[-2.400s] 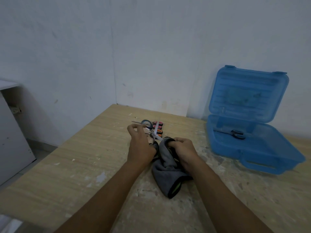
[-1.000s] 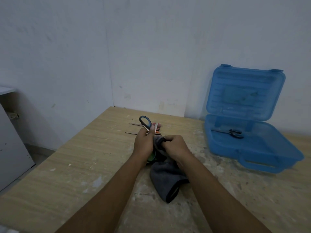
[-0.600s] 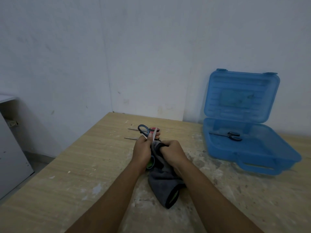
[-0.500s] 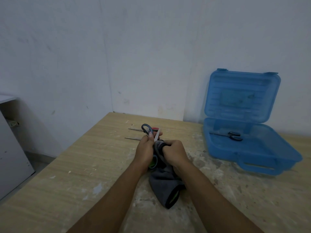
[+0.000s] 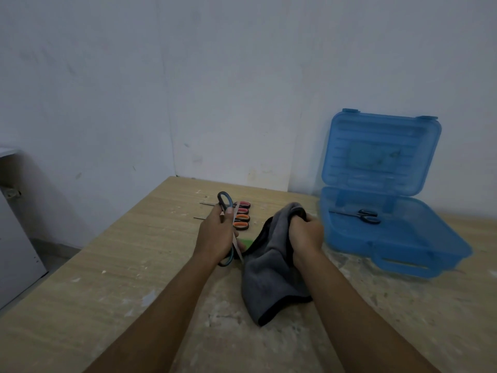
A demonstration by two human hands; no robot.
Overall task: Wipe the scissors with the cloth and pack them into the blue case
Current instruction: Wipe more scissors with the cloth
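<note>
My left hand (image 5: 215,235) grips a pair of blue-handled scissors (image 5: 224,201), one handle loop sticking up past my fingers and the blade pointing down toward me. My right hand (image 5: 305,232) is closed on a bunched grey cloth (image 5: 269,281) that hangs down onto the table, a little apart from the scissors. Two more pairs with red and orange handles (image 5: 241,214) lie on the table behind my left hand. The blue case (image 5: 419,254) stands open at the right with one black-handled pair of scissors (image 5: 363,215) inside.
The wooden table (image 5: 107,265) fills the foreground and meets a white wall at the back. The case lid (image 5: 379,152) leans against that wall. A white cabinet (image 5: 13,232) stands off the table's left edge.
My hands have come apart: the cloth has slid off the blade and moved right with my right hand. The blue-handled scissors stay in my left hand.
</note>
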